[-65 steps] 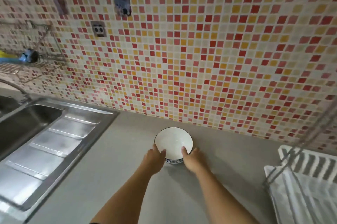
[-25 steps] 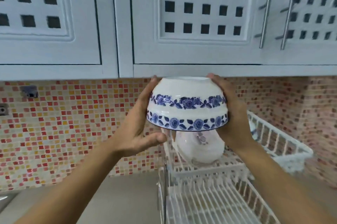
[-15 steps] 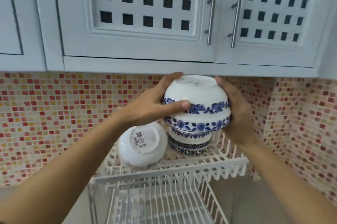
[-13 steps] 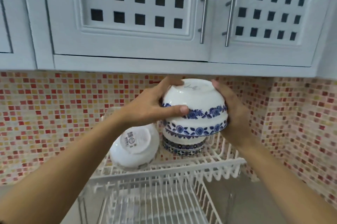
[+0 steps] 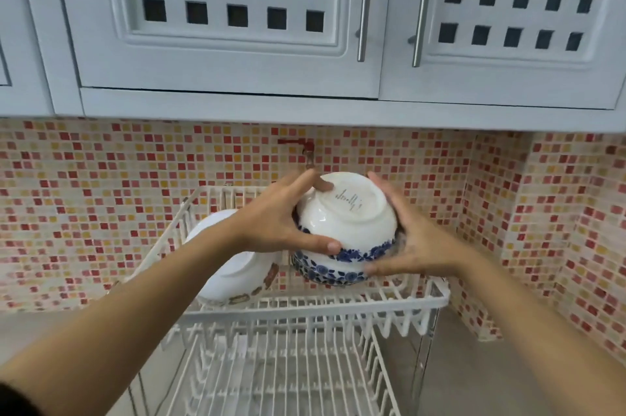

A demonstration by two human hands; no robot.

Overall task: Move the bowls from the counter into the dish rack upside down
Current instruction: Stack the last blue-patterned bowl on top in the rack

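A white bowl with blue flower bands (image 5: 347, 222) is upside down, its foot ring facing me, resting on another blue-patterned bowl (image 5: 325, 275) in the upper tier of the white wire dish rack (image 5: 315, 305). My left hand (image 5: 281, 222) grips its left side, thumb across the front. My right hand (image 5: 416, 239) cups its right side with fingers spread. A plain white bowl (image 5: 230, 266) lies tilted upside down to the left in the same tier, partly hidden by my left forearm.
White cabinets with metal handles (image 5: 362, 2) hang just above the rack. The mosaic tile wall (image 5: 101, 205) runs behind and wraps round on the right. The rack's lower tier (image 5: 288, 375) shows bare wires. A grey counter (image 5: 481, 381) lies below.
Both hands lifted the bowl from the counter, turned it over and carried it right to the rack. In the last half second it dropped down onto the stacked patterned bowl.
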